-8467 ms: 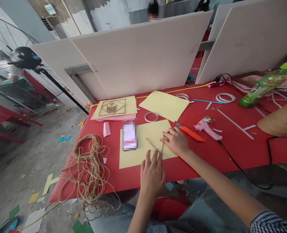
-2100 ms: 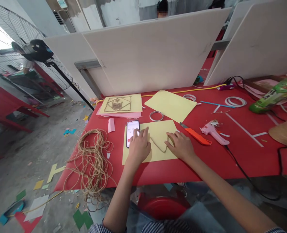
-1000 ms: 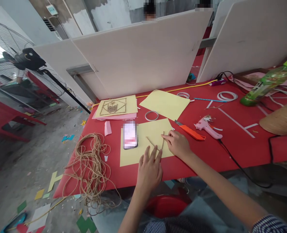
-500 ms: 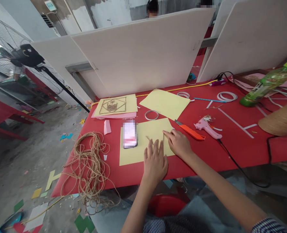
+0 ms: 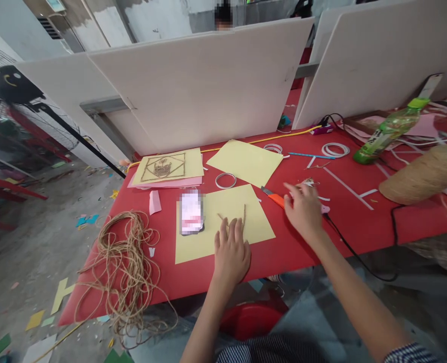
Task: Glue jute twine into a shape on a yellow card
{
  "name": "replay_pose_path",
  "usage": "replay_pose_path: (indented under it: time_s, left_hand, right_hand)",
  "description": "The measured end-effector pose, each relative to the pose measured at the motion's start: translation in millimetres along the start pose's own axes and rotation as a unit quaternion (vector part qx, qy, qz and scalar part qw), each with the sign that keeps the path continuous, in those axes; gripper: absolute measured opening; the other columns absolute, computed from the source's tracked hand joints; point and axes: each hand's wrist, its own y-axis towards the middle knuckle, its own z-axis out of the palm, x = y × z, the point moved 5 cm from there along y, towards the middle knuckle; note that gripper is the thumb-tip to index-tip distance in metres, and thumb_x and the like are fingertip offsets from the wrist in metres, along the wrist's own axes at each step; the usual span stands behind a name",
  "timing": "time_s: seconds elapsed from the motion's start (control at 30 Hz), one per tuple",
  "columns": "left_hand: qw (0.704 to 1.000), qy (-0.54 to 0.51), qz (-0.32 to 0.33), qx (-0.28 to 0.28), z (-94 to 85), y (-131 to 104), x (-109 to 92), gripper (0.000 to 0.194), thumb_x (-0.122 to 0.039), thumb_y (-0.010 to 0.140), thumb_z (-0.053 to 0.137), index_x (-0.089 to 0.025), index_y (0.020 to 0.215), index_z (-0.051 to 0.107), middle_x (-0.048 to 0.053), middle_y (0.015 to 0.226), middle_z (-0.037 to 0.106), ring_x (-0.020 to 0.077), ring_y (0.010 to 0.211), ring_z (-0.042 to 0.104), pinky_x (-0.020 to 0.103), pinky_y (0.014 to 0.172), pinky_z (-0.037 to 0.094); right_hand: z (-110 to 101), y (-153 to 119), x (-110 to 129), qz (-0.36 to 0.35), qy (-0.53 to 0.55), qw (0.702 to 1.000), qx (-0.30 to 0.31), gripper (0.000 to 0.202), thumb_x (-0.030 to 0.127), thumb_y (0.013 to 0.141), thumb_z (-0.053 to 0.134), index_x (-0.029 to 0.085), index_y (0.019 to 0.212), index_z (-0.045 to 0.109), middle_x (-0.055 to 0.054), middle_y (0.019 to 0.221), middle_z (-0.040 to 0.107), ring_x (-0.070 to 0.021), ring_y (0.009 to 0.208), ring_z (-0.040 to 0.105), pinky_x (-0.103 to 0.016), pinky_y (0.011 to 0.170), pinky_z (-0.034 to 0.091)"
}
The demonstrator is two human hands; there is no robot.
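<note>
My left hand (image 5: 231, 252) lies flat on a yellow sheet of paper (image 5: 261, 227), fingers spread and empty. Short pieces of twine (image 5: 245, 214) sit on that sheet by its fingertips, partly covered. A phone (image 5: 191, 212), its screen blurred, rests on the sheet's left part. Over to the right, my right hand (image 5: 304, 212) hovers above a pink hot glue gun (image 5: 324, 208), hiding most of it. Its thumb and index finger are apart, with nothing visible between them. Just left of these fingers is an orange utility knife (image 5: 276, 198), its handle end covered by the hand.
Loose twine (image 5: 127, 267) hangs over the table's left front edge. Behind lie a yellow card with a twine picture (image 5: 163, 166), another yellow sheet (image 5: 246, 159) and a tape ring (image 5: 226, 180). At right are a green bottle (image 5: 389, 131) and a twine spool (image 5: 423, 176). White boards (image 5: 208, 91) stand behind.
My right hand has left the twine on the yellow sheet and moved right, over the glue gun. My left hand stays on the paper. The view has shifted slightly to the right.
</note>
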Motion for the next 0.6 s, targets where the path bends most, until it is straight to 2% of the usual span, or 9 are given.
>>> replay_pose_path:
  time_s: [0.03, 0.1, 0.17, 0.23, 0.4, 0.47, 0.53, 0.6]
  left_hand:
    - [1.000, -0.011, 0.000, -0.005, -3.2, 2.1, 1.5, 0.050, -0.019, 0.092, 0.037, -0.011, 0.141, 0.040, 0.015, 0.140, 0.049, 0.0315, 0.140, 0.029, 0.049, 0.106, 0.040]
    - [0.999, -0.032, 0.001, 0.002, -10.6, 11.3, 6.6, 0.042, -0.017, 0.092, 0.038, -0.014, 0.133, 0.049, 0.014, 0.133, 0.054, 0.0297, 0.133, 0.037, 0.045, 0.101, 0.045]
    - [0.998, -0.049, 0.002, 0.028, -17.0, 28.0, 13.9, 0.034, -0.015, 0.092, 0.037, -0.017, 0.119, 0.058, 0.011, 0.122, 0.060, 0.0285, 0.123, 0.044, 0.041, 0.095, 0.047]
    - [0.996, -0.064, -0.002, 0.065, -19.9, 49.9, 21.5, 0.031, -0.014, 0.091, 0.040, -0.018, 0.113, 0.062, 0.009, 0.114, 0.063, 0.0275, 0.115, 0.048, 0.038, 0.092, 0.047]
    - [0.993, -0.081, -0.002, 0.086, -13.6, 101.7, 25.4, 0.025, -0.017, 0.092, 0.045, -0.019, 0.108, 0.064, 0.007, 0.108, 0.065, 0.0240, 0.108, 0.052, 0.032, 0.082, 0.048]
    - [0.992, -0.085, -0.016, 0.090, -6.5, 113.0, 22.8, 0.019, -0.021, 0.091, 0.049, -0.018, 0.100, 0.065, 0.008, 0.106, 0.065, 0.0250, 0.107, 0.052, 0.031, 0.076, 0.047]
    - [0.991, -0.090, -0.034, 0.088, -0.8, 118.4, 20.6, 0.013, -0.023, 0.089, 0.054, -0.017, 0.092, 0.065, 0.009, 0.103, 0.065, 0.0255, 0.106, 0.053, 0.030, 0.072, 0.046]
    - [0.991, -0.098, -0.049, 0.083, 1.9, 119.6, 20.2, 0.010, -0.022, 0.086, 0.056, -0.017, 0.086, 0.065, 0.008, 0.101, 0.066, 0.0249, 0.105, 0.054, 0.028, 0.069, 0.045]
  right_hand:
    - [-5.6, 1.6, -17.8, 0.042, -0.035, 0.998, -0.002, 0.040, 0.029, 0.093, 0.040, 0.013, 0.124, 0.059, -0.020, 0.117, 0.056, -0.0335, 0.108, 0.049, -0.043, 0.080, 0.044]
    - [-8.8, 1.7, -48.5, 0.102, -0.086, 0.991, 0.030, 0.041, 0.036, 0.090, 0.046, 0.009, 0.119, 0.057, -0.024, 0.116, 0.055, -0.0369, 0.107, 0.049, -0.043, 0.074, 0.045]
    - [-4.3, 0.0, -67.3, 0.108, -0.104, 0.986, 0.072, 0.044, 0.040, 0.089, 0.051, 0.007, 0.118, 0.055, -0.024, 0.112, 0.056, -0.0359, 0.105, 0.050, -0.043, 0.076, 0.045]
    - [1.3, -1.1, -75.5, 0.090, -0.104, 0.986, 0.090, 0.045, 0.040, 0.090, 0.051, 0.006, 0.119, 0.053, -0.022, 0.110, 0.057, -0.0338, 0.105, 0.052, -0.041, 0.082, 0.044]
    - [2.0, 4.3, -81.8, 0.096, -0.084, 0.987, 0.098, 0.043, 0.038, 0.092, 0.047, 0.006, 0.117, 0.057, -0.025, 0.119, 0.052, -0.0319, 0.099, 0.058, -0.040, 0.080, 0.045]
    - [-5.1, 8.8, -86.1, 0.117, -0.032, 0.989, 0.087, 0.042, 0.039, 0.093, 0.042, 0.006, 0.113, 0.059, -0.026, 0.119, 0.053, -0.0302, 0.094, 0.059, -0.039, 0.077, 0.045]
    - [-12.8, 11.5, -91.1, 0.157, 0.091, 0.979, 0.090, 0.045, 0.044, 0.095, 0.035, 0.011, 0.108, 0.061, -0.021, 0.106, 0.061, -0.0272, 0.087, 0.060, -0.038, 0.073, 0.046]
    - [-18.8, 10.9, -90.7, 0.197, 0.273, 0.934, 0.123, 0.049, 0.052, 0.094, 0.031, 0.016, 0.103, 0.063, -0.014, 0.090, 0.065, -0.0235, 0.078, 0.059, -0.034, 0.068, 0.046]
